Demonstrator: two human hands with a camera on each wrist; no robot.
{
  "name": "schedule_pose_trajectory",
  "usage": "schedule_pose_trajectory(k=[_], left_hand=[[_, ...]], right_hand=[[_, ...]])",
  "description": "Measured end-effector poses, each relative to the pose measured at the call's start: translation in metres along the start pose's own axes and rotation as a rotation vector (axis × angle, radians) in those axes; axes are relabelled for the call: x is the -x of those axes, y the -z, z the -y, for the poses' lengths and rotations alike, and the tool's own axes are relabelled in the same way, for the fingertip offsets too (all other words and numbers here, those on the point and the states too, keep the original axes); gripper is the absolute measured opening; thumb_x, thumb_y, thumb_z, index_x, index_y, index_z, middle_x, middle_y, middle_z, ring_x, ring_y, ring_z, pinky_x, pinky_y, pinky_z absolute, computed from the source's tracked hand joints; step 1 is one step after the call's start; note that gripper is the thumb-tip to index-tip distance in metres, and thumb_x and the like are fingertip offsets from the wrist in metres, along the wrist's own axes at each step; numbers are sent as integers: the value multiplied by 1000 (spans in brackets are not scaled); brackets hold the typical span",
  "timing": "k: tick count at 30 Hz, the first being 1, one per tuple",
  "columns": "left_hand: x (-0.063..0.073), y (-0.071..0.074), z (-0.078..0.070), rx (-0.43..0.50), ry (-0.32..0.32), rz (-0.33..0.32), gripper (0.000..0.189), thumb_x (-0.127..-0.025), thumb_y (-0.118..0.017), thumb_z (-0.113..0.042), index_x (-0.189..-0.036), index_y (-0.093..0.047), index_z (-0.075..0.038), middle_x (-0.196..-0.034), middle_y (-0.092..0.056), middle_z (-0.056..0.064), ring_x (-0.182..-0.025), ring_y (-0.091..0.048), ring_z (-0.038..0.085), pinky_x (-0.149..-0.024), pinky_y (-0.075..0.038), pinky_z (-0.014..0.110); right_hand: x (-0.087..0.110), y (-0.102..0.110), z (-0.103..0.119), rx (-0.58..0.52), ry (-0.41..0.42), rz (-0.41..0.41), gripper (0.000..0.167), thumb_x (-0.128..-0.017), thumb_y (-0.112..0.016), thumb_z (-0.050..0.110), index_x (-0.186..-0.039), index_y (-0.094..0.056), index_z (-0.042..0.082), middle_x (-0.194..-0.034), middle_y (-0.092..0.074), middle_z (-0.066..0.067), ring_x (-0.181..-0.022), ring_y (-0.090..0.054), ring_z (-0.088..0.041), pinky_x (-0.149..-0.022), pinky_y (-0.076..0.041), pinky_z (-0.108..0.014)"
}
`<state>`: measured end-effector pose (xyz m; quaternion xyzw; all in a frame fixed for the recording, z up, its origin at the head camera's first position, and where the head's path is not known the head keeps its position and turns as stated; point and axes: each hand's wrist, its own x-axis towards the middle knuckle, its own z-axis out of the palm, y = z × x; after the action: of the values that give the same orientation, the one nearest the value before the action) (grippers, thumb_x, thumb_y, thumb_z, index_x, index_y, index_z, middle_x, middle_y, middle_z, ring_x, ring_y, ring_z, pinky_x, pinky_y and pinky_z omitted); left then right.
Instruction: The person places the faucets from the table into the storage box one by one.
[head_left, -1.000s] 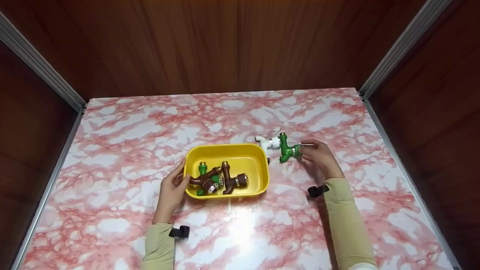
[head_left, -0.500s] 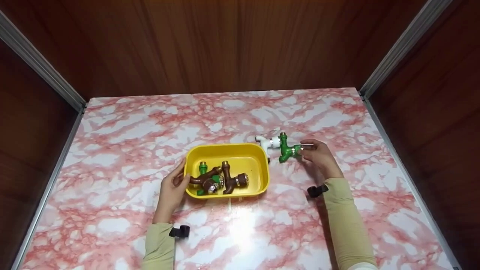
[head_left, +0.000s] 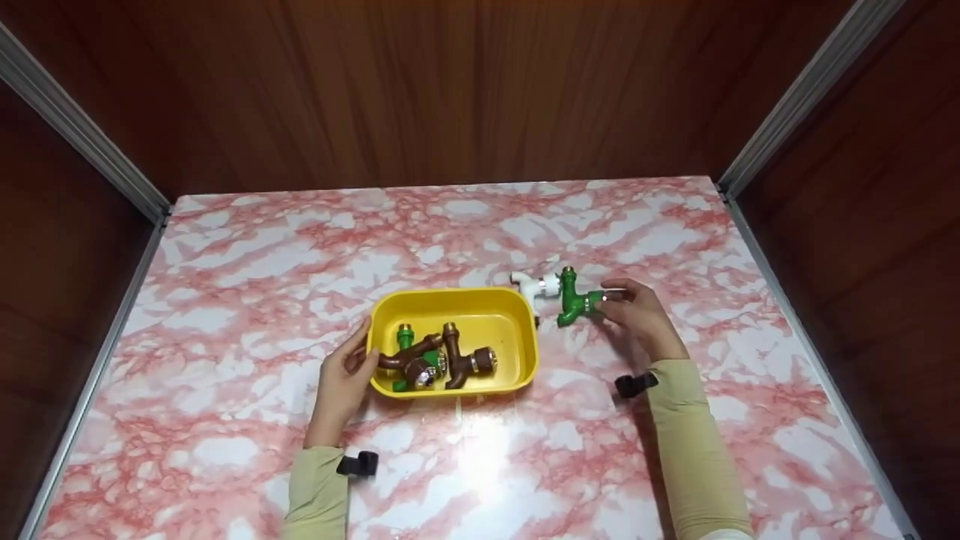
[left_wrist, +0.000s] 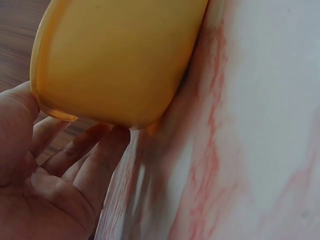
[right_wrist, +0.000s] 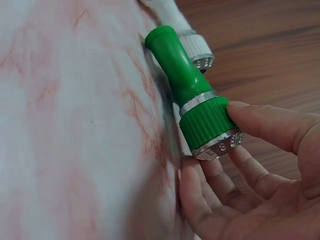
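Note:
My left hand (head_left: 343, 384) grips the left end of a yellow plastic tub (head_left: 514, 341), thumb at the rim. In the left wrist view its fingers (left_wrist: 97, 167) lie against the outer wall. Two brown taps, one across a green tap (head_left: 406, 335) and the other brown tap (head_left: 459, 364) beside it, lie in the tub. To its right, my right hand (head_left: 641, 319) pinches the ribbed knob of another green tap (head_left: 574, 302). The right wrist view shows the thumb (right_wrist: 267, 122) on that knob and fingertips by its clear end cap.
A white tap (head_left: 531, 286) lies between the tub and the green tap, close to both. Pink-and-white marbled table (head_left: 285, 262) runs back to a dark wood panel (head_left: 450, 97). Wood panels with metal edge strips stand left and right.
The green tap at my right hand has shifted very slightly to the right and toward me. My left hand and the tub stay where they were.

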<state>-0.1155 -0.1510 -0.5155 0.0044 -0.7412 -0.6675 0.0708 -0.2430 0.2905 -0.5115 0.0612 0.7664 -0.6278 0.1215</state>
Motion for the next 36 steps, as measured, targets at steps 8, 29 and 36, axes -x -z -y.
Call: schedule_pose_trajectory(k=[8,29,36], left_hand=[[0,0,-1,-7,-19,8,50,-91,-55,7,-139,-44,3,-146,-39,18,-120,-50,39,-100,-43,31],[1,0,-1,6,19,18,50,-92,-56,4,-141,-43,0,-148,-36,18,-123,-48,39,-98,-44,27],[1,0,-2,0,26,16,50,-92,-56,4,-141,-43,-1,-147,-37,16,-122,-49,38,-98,-44,28]], right_hand=[[1,-1,1,-39,-51,17,52,-87,-65,2,-134,-44,-6,-115,-49,-17,-87,-60,-22,-73,-54,-31],[1,-6,2,-59,-50,-4,52,-88,-66,7,-132,-44,-11,-100,-61,-10,-83,-63,-18,-70,-54,-26],[0,-4,1,-39,-65,-10,51,-88,-66,6,-132,-45,-8,-103,-59,-11,-81,-62,-18,-70,-54,-28]])
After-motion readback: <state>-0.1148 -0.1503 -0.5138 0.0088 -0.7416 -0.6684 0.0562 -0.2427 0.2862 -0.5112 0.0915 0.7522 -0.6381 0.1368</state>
